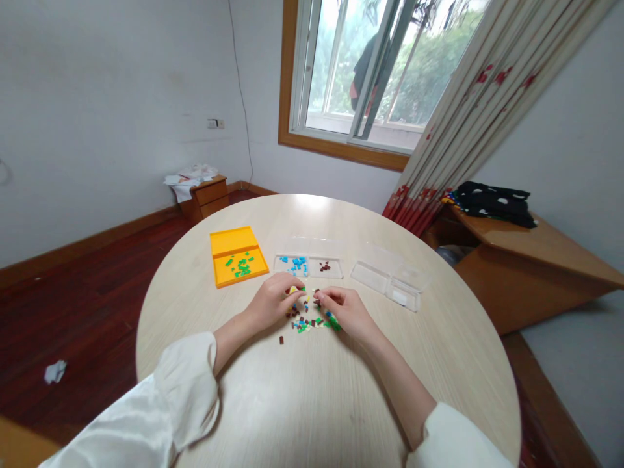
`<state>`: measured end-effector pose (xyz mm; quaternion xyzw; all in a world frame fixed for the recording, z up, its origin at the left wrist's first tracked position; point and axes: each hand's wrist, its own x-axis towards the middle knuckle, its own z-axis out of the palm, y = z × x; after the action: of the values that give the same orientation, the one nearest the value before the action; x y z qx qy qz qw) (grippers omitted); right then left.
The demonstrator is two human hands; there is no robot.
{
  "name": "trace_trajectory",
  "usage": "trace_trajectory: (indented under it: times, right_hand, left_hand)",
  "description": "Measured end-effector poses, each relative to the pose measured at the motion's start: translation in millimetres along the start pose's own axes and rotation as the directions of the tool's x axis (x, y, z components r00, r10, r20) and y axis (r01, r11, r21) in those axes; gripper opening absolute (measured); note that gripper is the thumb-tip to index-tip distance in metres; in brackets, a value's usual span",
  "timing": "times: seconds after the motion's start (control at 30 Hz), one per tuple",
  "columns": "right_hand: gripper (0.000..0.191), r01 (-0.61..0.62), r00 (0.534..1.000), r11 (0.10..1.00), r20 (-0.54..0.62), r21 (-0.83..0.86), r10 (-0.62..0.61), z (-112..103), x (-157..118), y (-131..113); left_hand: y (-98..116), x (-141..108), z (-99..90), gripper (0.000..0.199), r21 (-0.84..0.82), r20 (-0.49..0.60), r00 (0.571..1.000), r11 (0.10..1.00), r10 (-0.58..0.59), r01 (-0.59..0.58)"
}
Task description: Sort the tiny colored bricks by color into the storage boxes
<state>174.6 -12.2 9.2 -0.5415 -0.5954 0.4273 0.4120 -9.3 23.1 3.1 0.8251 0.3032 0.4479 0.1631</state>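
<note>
Near the middle of the round surface (312,396), between the two hands, lies a loose scatter of tiny bricks (301,323) in brown, green, blue, yellow and cream, with one brown brick (281,340) apart toward the person's left. The left hand (272,299) bends over the scatter's left edge, thumb and index finger curved toward each other beside a green piece; from where I stand, I cannot tell whether they grip it. Opposite, the right hand (348,312) has its fingers bunched by some dark brown pieces, and whether one is pinched there is too small to make out. Just beyond the hands sit two clear trays, one holding blue bricks (298,263), the other a few brown ones (325,266). An opened yellow case (231,240) with green bricks (242,267) stands to their left; more clear boxes (370,277) stand to the right. Past the surface are a window (331,65), a red-flowered curtain (463,123) and a small cabinet (212,194) topped with papers.
</note>
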Motion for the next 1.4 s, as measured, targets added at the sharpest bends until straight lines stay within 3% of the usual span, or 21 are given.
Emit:
trace_trajectory:
  times: [0.1, 0.27, 0.5, 0.73, 1.23, 1.4]
  right_hand:
    - [0.023, 0.023, 0.996, 0.969, -0.073, -0.245, -0.042, -4.5, 0.2, 3.3]
    - [0.012, 0.049, 0.996, 0.828, -0.036, -0.559, -0.083, -6.3, -4.2, -1.4]
    - [0.005, 0.043, 0.998, 0.718, -0.006, -0.695, -0.066, -2.8, -5.9, 0.6]
    - [0.009, 0.036, 0.998, 0.711, -0.007, -0.702, -0.057, -0.9, -4.8, 1.4]
    - [0.014, 0.067, 0.996, 0.707, 0.01, -0.704, -0.084, -0.8, -5.8, -0.1]
    - [0.015, 0.067, 0.995, 0.713, -0.007, -0.698, -0.1, -2.4, -6.1, -1.5]
  left_hand:
    - [-13.2, 2.9, -6.7, 0.01, 0.036, -0.118, 0.979, 0.985, -0.164, 0.169]
    - [-39.0, 10.3, -24.0, 0.008, 0.004, -0.3, 0.879, 0.921, -0.371, 0.391]
    - [-56.4, 14.1, -38.6, 0.009, 0.01, -0.409, 0.799, 0.873, -0.441, 0.487]
    - [-70.8, 13.4, -50.8, 0.008, -0.01, -0.48, 0.707, 0.81, -0.519, 0.587]
    - [-89.7, 8.4, -60.8, 0.006, 0.12, -0.497, 0.695, 0.751, -0.52, 0.649]
    - [-95.6, 6.6, -63.1, 0.006, 0.183, -0.493, 0.72, 0.751, -0.488, 0.634]
